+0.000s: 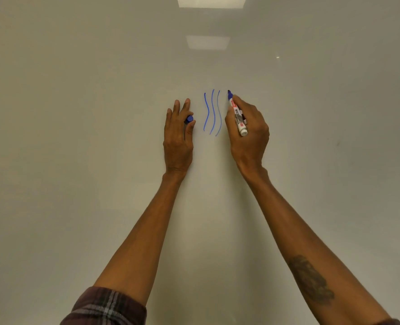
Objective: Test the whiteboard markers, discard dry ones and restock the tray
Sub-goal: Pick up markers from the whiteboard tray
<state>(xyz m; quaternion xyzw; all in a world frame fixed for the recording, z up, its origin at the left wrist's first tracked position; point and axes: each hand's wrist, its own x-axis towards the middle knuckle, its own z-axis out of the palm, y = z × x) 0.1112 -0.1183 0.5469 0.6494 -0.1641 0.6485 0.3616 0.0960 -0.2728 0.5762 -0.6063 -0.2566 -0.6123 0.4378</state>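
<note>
The whiteboard (pixel 77 113) filled the head view at inspection, with two ceiling light panels (pixel 211 1) reflected well above the blue strokes (pixel 213 112), which serve here as the reference mark. Your right hand (pixel 248 130) lay just right of the strokes, its fingers curled round the marker (pixel 238 116). Your left hand (pixel 177 134) lay just left of them, long fingers extended toward the board, thumb and forefinger pinching the cap (pixel 189 119). A plaid sleeve (pixel 105 306) showed far below the strokes, on the left arm. The marker stood uncapped, blue tip uppermost and level with the tops of the strokes, just to their right; whether the tip touched the board could not be confirmed. The three wavy strokes read continuous and well coloured, so the marker is judged serviceable, not dry. In my assessment it is light and rigid, with a smooth barrel apt to slip, and best held on the barrel just behind the tip, as you held it. The cap is small and easily dropped. No tray was in view.
</note>
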